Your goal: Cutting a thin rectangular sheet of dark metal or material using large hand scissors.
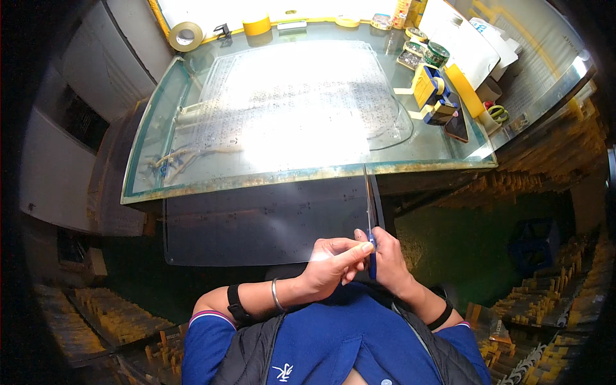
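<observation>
A clear plastic sheet (256, 221) hangs over the near edge of the glass-topped table (147, 128) toward me. My left hand (330, 266) pinches the sheet's near edge between thumb and fingers. My right hand (388, 260) grips blue-handled scissors (371, 205), blades pointing away from me along the sheet's right side. The two hands touch each other close to my chest.
On the table lie a large printed sheet under clear film (289, 102), tape rolls (186, 35) at the back, a yellow and blue tape dispenser (433, 90), a phone (457, 125) and small tins (436, 51) at right. Stacks of yellow items (552, 282) crowd the floor.
</observation>
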Tool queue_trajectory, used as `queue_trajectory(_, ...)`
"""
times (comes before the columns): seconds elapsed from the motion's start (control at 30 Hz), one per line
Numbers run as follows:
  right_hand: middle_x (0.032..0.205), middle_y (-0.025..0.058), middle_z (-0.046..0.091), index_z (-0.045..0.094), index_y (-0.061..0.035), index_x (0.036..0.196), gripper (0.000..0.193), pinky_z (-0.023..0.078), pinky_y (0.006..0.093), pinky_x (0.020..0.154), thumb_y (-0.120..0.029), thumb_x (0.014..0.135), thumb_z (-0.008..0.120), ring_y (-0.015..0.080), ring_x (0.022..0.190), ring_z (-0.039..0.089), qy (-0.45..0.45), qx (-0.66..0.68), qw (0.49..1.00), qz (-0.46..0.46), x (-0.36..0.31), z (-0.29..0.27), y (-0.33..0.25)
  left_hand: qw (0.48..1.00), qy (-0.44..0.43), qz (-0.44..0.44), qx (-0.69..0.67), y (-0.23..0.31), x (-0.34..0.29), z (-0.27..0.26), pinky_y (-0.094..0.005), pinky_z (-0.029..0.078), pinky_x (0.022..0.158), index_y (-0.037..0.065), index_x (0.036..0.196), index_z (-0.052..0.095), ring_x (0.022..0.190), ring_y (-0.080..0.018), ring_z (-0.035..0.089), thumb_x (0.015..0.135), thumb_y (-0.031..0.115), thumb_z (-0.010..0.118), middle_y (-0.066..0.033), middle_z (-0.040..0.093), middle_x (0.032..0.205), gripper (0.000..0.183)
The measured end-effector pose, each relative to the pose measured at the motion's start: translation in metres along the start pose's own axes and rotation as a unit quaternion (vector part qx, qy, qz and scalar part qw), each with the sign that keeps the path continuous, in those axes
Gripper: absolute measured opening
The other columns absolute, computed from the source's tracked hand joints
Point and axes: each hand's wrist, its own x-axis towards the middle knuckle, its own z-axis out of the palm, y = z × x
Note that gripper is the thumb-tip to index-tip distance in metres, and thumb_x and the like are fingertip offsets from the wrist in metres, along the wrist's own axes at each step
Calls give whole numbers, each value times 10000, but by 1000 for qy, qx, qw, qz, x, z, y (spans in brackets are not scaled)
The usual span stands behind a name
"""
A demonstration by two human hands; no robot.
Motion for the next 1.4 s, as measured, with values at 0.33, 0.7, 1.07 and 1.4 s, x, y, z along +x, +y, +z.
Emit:
queue_trajectory(0.33, 551, 95, 528, 498, -1, 670, 369, 411, 284, 425, -304, 859, 588, 136, 465, 545, -23, 90, 994, 49, -5, -5, -5, 1000, 4, 27, 0, 13, 2, -2, -182, 323, 366, 22, 826, 638, 429, -53, 457, 838, 201, 628, -25, 574, 625, 180)
queue_trajectory(0.7, 833, 122, 623, 509, 6, 851, 176, 503, 266, 637, -144, 835, 601, 136, 689, 604, 124, 213, 968, -55, 24, -40, 4, 989, -15, 90, 117, 37, -10, -25, -192, 355, 402, -10, 812, 656, 450, -63, 480, 823, 157, 634, -61, 594, 611, 169)
queue_trajectory(1.07, 860, 105, 656, 528, -3, 880, 211, 473, 256, 719, -70, 749, 679, 126, 800, 609, 41, 124, 947, -294, 113, -33, -66, 578, 120, 554, 586, 182, -99, 6, -265, 464, 503, -12, 729, 666, 523, -166, 596, 792, 106, 520, -98, 630, 616, 198)
queue_trajectory(1.4, 826, 124, 644, 515, -5, 834, 166, 518, 239, 653, -52, 788, 668, 139, 744, 634, -164, 400, 899, -64, 42, 2, -55, 826, 101, 378, 406, 266, 37, -14, -264, 409, 783, 14, 780, 663, 727, -145, 562, 834, 211, 565, -75, 644, 774, 227)
